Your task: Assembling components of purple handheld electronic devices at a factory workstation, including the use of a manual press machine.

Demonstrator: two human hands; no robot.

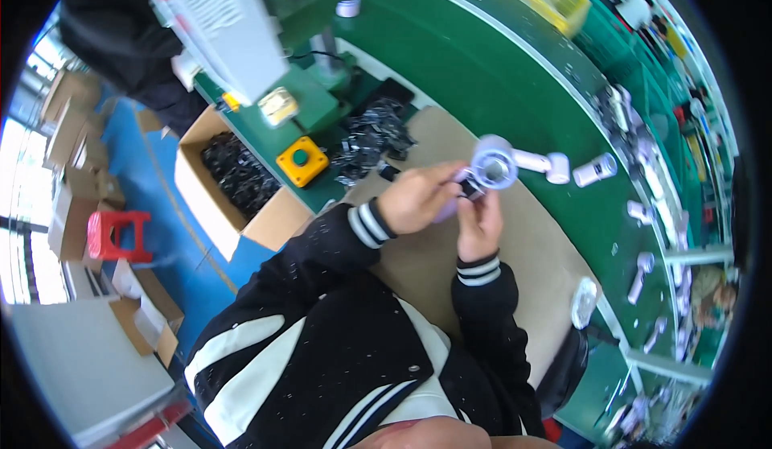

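Both left hand [412, 201] and right hand [481, 228] hold a lilac device [490, 162]; black parts [375, 137], yellow button-box [302, 162] lie leftward.

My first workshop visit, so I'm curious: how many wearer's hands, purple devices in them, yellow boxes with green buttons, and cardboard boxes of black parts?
Hands: 2 (left hand, right hand)
Held purple device: 1
Yellow button box: 1
Cardboard box of black parts: 1
Total: 5

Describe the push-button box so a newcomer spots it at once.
On the green workbench, find the green machine at upper left. Just below it in the picture, the push-button box lies between the open cardboard box and the heap of black pieces. Its yellow housing and round green button set it apart from those brown and black neighbours.
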